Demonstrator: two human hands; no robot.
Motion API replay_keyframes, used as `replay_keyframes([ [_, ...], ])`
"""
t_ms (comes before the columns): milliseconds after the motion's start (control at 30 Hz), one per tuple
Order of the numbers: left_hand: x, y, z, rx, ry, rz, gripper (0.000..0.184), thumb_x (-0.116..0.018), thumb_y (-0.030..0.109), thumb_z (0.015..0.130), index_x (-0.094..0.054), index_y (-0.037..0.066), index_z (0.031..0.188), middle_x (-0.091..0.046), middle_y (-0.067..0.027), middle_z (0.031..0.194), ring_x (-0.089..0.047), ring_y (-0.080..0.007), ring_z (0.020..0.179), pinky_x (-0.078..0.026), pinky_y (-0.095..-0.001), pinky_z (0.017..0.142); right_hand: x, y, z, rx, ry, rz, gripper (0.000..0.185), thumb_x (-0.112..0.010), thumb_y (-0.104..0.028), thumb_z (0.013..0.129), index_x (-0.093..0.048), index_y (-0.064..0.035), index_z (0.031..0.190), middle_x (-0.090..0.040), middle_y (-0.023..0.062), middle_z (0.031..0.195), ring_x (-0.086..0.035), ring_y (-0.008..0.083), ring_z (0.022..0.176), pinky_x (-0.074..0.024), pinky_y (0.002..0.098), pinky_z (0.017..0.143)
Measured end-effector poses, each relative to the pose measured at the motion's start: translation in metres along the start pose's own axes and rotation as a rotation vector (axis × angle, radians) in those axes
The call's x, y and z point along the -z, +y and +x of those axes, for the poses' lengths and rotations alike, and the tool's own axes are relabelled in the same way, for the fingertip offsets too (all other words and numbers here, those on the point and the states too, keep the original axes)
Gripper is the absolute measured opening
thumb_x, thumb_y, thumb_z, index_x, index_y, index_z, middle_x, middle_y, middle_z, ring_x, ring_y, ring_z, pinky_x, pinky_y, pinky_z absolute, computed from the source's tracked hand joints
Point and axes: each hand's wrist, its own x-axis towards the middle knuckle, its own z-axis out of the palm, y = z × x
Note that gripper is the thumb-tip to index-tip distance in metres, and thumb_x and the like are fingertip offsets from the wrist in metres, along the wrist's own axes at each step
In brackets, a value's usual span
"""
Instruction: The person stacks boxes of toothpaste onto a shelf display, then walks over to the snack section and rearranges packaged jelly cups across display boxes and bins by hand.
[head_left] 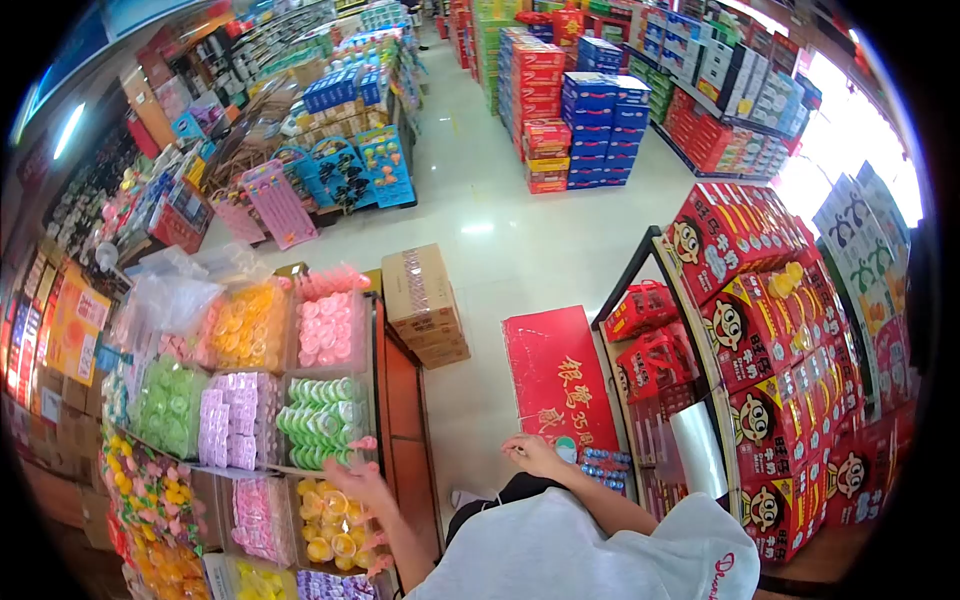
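Observation:
My left hand (358, 487) reaches over the candy display, fingers stretched toward the divider between two bins. Just beyond it is a bin of green-and-white wrapped sweets (318, 420); below it lie orange and yellow cups (338, 525) under clear plastic. Whether the fingertips touch the divider I cannot tell. My right hand (532, 457) is held in front of my body above the aisle, its fingers curled in. What it holds, if anything, is hidden. Behind that hand, on the floor, lies a red printed board (560, 370).
Bins of purple packets (238, 420), pink cups (325, 330) and orange cups (250, 325) fill the stand at left. Brown cartons (422, 300) stand beyond its corner. Red milk boxes (770, 335) are stacked on the right shelf. Blue cartons (605, 130) rise farther down the aisle.

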Motion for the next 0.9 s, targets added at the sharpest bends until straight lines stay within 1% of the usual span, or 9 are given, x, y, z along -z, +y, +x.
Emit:
replay_keyframes([
  [100,-0.080,0.057,-0.052,0.011,-0.196,-0.420,0.033,-0.058,0.003,0.086,-0.049,-0.003,0.117,-0.048,-0.0169,0.120,-0.049,-0.0283,0.112,-0.039,-0.0339,0.097,0.036,-0.006,-0.016,-0.031,0.054,0.055,0.018,-0.057,-0.006,0.084,-0.066,-0.0025,0.099,-0.065,0.0123,0.096,-0.064,0.0222,0.087,-0.0501,0.0290,0.074],
  [233,-0.127,0.139,-0.122,-0.234,-0.617,-0.369,0.028,-0.060,0.004,0.082,-0.055,-0.001,0.109,-0.053,-0.0189,0.118,-0.050,-0.0334,0.115,-0.039,-0.0396,0.100,0.104,-0.016,-0.056,0.023,0.333,0.055,0.016,-0.056,-0.004,0.085,-0.066,-0.0013,0.097,-0.065,0.0120,0.092,-0.063,0.0196,0.080,-0.0496,0.0268,0.068],
  [300,-0.138,0.172,-0.150,-0.490,-0.893,-0.280,0.019,-0.062,0.007,0.081,-0.060,0.001,0.099,-0.054,-0.0191,0.118,-0.048,-0.0360,0.117,-0.038,-0.0422,0.101,0.146,-0.023,-0.086,-0.058,0.556,0.048,0.017,-0.057,-0.006,0.083,-0.066,0.0001,0.096,-0.066,0.0148,0.090,-0.064,0.0261,0.082,-0.0512,0.0346,0.074],
  [400,-0.160,0.210,-0.200,-0.702,-1.158,-0.415,0.010,-0.065,0.009,0.081,-0.059,0.002,0.085,-0.057,-0.0179,0.113,-0.049,-0.0366,0.116,-0.039,-0.0439,0.100,0.204,-0.016,-0.134,-0.170,0.837,-0.071,0.015,-0.058,-0.004,0.083,-0.066,0.0003,0.094,-0.066,0.0150,0.089,-0.064,0.0263,0.084,-0.0495,0.0334,0.075],
  [533,-0.188,0.265,-0.242,-0.786,-1.343,-0.507,0.019,-0.066,0.012,0.082,-0.053,0.000,0.075,-0.058,-0.0176,0.110,-0.049,-0.0370,0.115,-0.039,-0.0444,0.098,0.283,-0.025,-0.195,-0.174,1.150,-0.260,0.011,-0.061,-0.002,0.082,-0.065,0.0003,0.092,-0.065,0.0142,0.088,-0.062,0.0286,0.088,-0.0477,0.0352,0.079],
  [633,-0.212,0.310,-0.268,-0.723,-1.426,-0.631,0.019,-0.067,0.013,0.082,-0.054,0.000,0.077,-0.057,-0.0187,0.112,-0.050,-0.0374,0.114,-0.041,-0.0429,0.098,0.340,-0.028,-0.239,-0.140,1.232,-0.491,0.013,-0.062,-0.003,0.081,-0.065,-0.0016,0.093,-0.064,0.0145,0.092,-0.059,0.0319,0.096,-0.0452,0.0382,0.086],
  [767,-0.226,0.355,-0.304,-0.817,-1.516,-0.631,0.017,-0.067,0.013,0.082,-0.056,0.001,0.083,-0.053,-0.0195,0.117,-0.049,-0.0372,0.115,-0.042,-0.0415,0.096,0.389,-0.010,-0.274,-0.209,1.436,-0.687,0.028,-0.065,-0.006,0.080,-0.059,-0.0031,0.107,-0.055,0.0172,0.110,-0.052,0.0330,0.105,-0.0410,0.0396,0.092],
  [867,-0.236,0.392,-0.347,-1.178,-1.650,-0.754,0.024,-0.068,0.010,0.080,-0.057,0.002,0.100,-0.047,-0.0184,0.125,-0.048,-0.0360,0.116,-0.043,-0.0404,0.095,0.421,0.045,-0.297,-0.255,1.524,-0.679,0.042,-0.068,-0.015,0.081,-0.052,-0.0031,0.118,-0.046,0.0162,0.119,-0.045,0.0323,0.115,-0.0357,0.0407,0.099],
  [900,-0.239,0.405,-0.359,-1.181,-1.665,-0.768,0.024,-0.068,0.010,0.080,-0.057,0.002,0.100,-0.047,-0.0184,0.125,-0.048,-0.0360,0.116,-0.043,-0.0404,0.095,0.432,0.055,-0.304,-0.264,1.529,-0.782,0.046,-0.070,-0.017,0.080,-0.051,-0.0024,0.119,-0.045,0.0173,0.121,-0.043,0.0325,0.117,-0.0356,0.0413,0.099],
])
